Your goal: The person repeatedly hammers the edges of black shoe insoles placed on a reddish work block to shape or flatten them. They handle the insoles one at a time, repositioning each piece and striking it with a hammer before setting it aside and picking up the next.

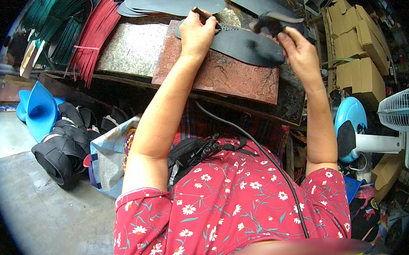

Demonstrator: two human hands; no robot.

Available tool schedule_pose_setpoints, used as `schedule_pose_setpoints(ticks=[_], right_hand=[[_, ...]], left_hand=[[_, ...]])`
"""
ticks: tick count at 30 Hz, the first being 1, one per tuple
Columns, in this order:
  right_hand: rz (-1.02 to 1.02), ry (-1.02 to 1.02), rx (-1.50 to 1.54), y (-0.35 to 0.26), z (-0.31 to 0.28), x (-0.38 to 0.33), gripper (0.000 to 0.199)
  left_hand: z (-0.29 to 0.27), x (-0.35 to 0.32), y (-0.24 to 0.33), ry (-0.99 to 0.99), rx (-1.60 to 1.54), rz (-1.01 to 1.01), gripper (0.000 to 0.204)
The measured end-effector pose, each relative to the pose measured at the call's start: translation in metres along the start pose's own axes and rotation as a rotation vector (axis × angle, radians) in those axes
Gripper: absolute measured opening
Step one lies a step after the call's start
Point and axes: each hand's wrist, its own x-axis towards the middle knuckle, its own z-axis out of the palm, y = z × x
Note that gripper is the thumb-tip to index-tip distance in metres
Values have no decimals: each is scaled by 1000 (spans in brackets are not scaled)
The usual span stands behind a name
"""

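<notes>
Punching work on the dark sole piece (248,46) asks for a steady base, so I keep it flat on the reddish stone slab (224,74), and I judge it is best to hold the thin dark punch (202,13) upright on the mark before any blow comes. My left hand (197,33) is closed around this punch, fingers curled tight, and the heel of the hand presses on the near end of the sole piece so it does not slide. My right hand (298,50) is clenched on the handle of a hammer (273,22), whose head hangs above the sole, a little apart from the punch; the hammer looks blurred. I think a short, straight hit is safer than a wide one, because my left fingers are very near. More dark soles (176,1) lie at the far side of the bench, a grey stone slab (132,49) is just beside the red one, and red strips (95,38) lie to the left.
</notes>
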Motion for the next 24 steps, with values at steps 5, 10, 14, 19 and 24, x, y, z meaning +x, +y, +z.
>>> schedule_pose_setpoints(ticks=[5, 10, 14, 19, 24], right_hand=[[-178, 85, 420, -45, -41, -4, 28], [-371, 187, 610, -66, -20, -4, 26], [17, 68, 128, -27, 11, -1, 32], [-58, 308, -249, 50, -16, -32, 34], [211, 66, -412, 65, -20, -42, 35]], left_hand=[[-3, -1, 8, -64, 179, 86, 16], [2, -10, 22, -121, 572, 435, 19], [10, -18, 25, -178, 766, 717, 20], [2, -3, 15, -102, 220, 55, 12], [3, 0, 7, -124, 57, -8, 9]])
